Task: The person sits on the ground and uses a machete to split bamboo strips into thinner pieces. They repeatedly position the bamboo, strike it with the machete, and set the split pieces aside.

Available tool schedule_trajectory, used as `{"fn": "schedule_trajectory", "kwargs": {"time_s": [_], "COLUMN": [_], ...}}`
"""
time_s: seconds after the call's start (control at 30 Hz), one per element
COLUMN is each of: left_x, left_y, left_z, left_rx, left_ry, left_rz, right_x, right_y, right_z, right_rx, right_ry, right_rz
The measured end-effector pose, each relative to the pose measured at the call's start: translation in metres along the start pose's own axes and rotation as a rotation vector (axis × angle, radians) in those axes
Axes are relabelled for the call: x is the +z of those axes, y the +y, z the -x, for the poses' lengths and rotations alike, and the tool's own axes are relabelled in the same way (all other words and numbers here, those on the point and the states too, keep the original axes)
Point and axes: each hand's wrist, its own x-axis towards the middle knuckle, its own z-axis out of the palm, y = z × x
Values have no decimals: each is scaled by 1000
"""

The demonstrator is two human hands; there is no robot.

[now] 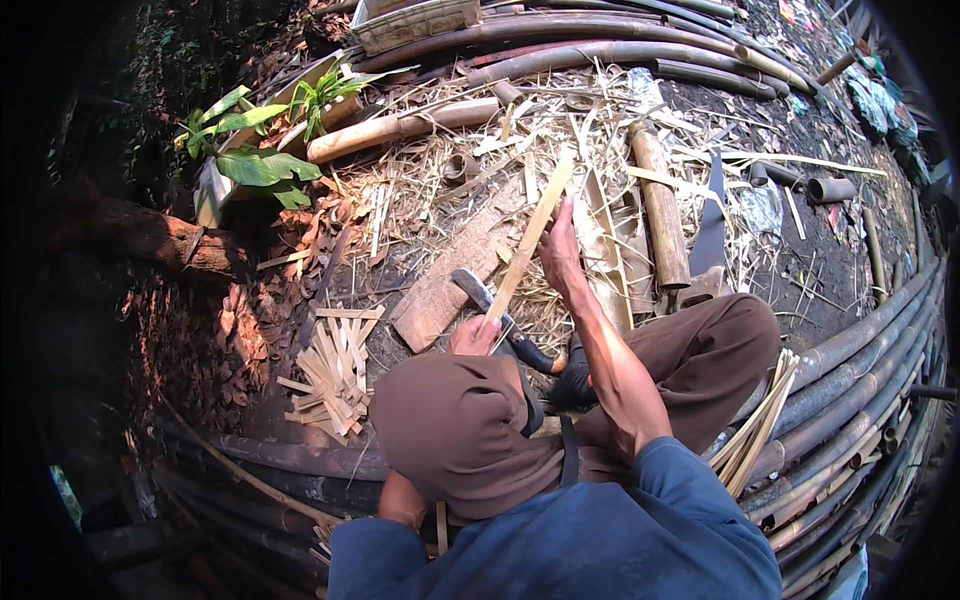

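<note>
A flat, pale bamboo strip [530,235] slants up and away in front of me. My left hand [472,337] pinches its near end, partly hidden behind my raised knee. Farther up, my right hand [561,250] has its fingers against the strip's right edge and seems to grip it. A broad-bladed knife [472,287] with a dark, curved handle [532,352] lies just beside my left hand, its blade over a flat wooden board [430,305]. Left of my knee, a pile of short split bamboo pieces [335,375] rests on the ground.
Bamboo shavings [440,180] litter the ground ahead. A bamboo log [658,205] and a saw blade [709,225] lie to the right. Long bamboo poles [840,385] are stacked at my right. Thin strips [757,425] lean on them. A leafy plant [262,165] grows at left.
</note>
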Motion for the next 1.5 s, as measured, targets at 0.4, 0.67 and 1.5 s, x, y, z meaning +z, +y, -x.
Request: {"fn": "schedule_trajectory", "kwargs": {"time_s": [0.4,0.67,1.5], "left_x": [-75,-123,-124], "left_y": [22,-71,-17], "left_z": [1,32,41], "left_rx": [-173,-156,-299], "left_ry": [-123,5,-204], "left_rz": [556,474,522], "right_x": [-116,-96,-58], "right_y": [170,144,78], "right_z": [115,116,71], "right_rx": [-207,57,-513], "right_ry": [-473,-249,-722], "right_rz": [1555,1206,1504]}}
